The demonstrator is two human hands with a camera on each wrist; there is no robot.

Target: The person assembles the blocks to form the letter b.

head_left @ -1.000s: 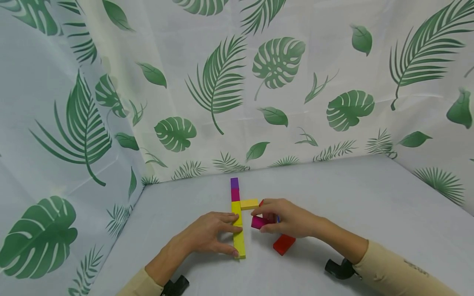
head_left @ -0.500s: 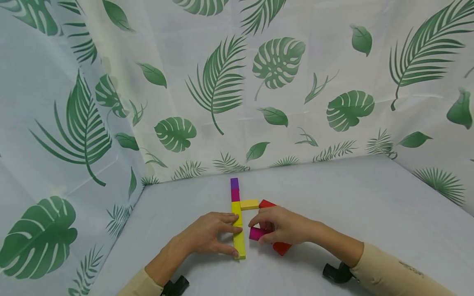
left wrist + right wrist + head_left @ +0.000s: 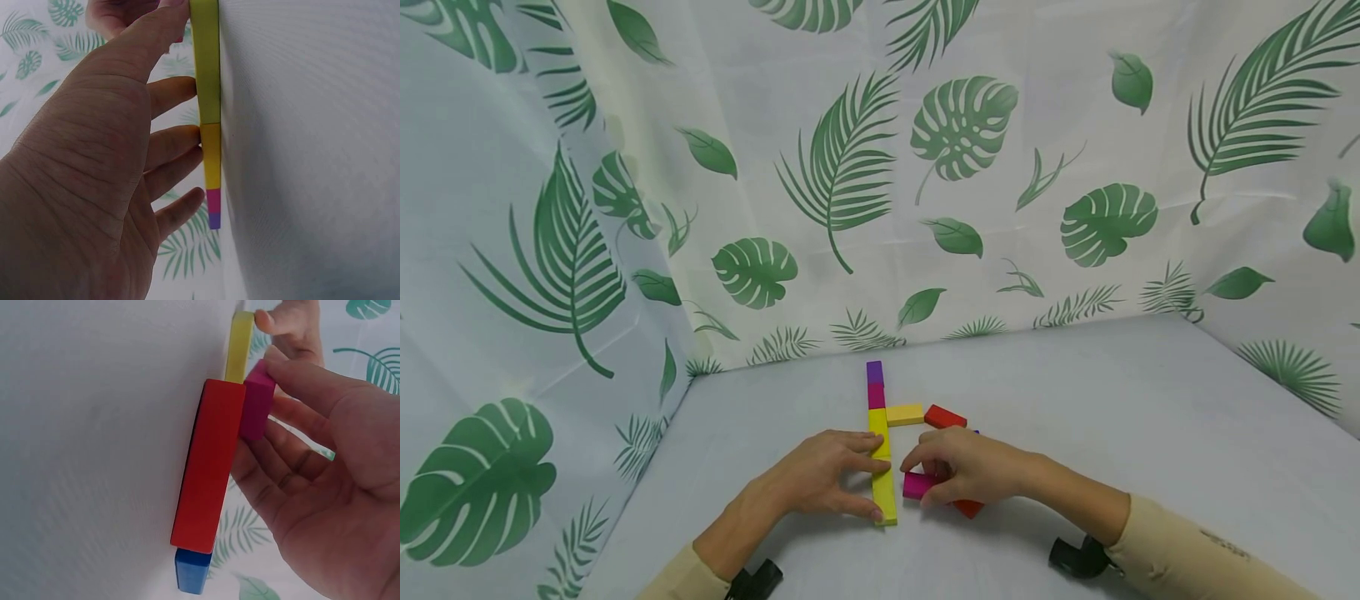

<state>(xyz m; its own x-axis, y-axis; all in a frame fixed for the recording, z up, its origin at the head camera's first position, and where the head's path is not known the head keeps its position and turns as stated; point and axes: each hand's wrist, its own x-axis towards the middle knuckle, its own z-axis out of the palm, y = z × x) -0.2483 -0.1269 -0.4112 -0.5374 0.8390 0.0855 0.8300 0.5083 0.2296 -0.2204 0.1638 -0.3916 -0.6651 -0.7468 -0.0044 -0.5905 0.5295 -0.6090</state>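
Observation:
My left hand (image 3: 823, 475) rests its fingertips on the row of yellow blocks, fingers extended and the thumb at the near end. The near yellow block (image 3: 888, 502) meets a second yellow block (image 3: 877, 422), followed by a magenta block (image 3: 876, 396) and a purple block (image 3: 875, 372) in one straight line. Between thumb and fingers, my right hand (image 3: 973, 467) pinches another magenta block (image 3: 917, 485), just right of the near yellow block and apart from it. Below that hand lies a red block (image 3: 209, 465), partly covered by it in the head view.
A pale orange block (image 3: 905, 414) juts rightward from the row, and a tilted red block (image 3: 946, 416) adjoins its right end. Past the nearer red block is a blue block (image 3: 192, 572), mostly hidden in the head view. Leaf-printed cloth (image 3: 1000, 275) walls the white table.
My right hand has moved toward me and slightly left with the magenta block, uncovering the farther red block. My left hand has stayed in place.

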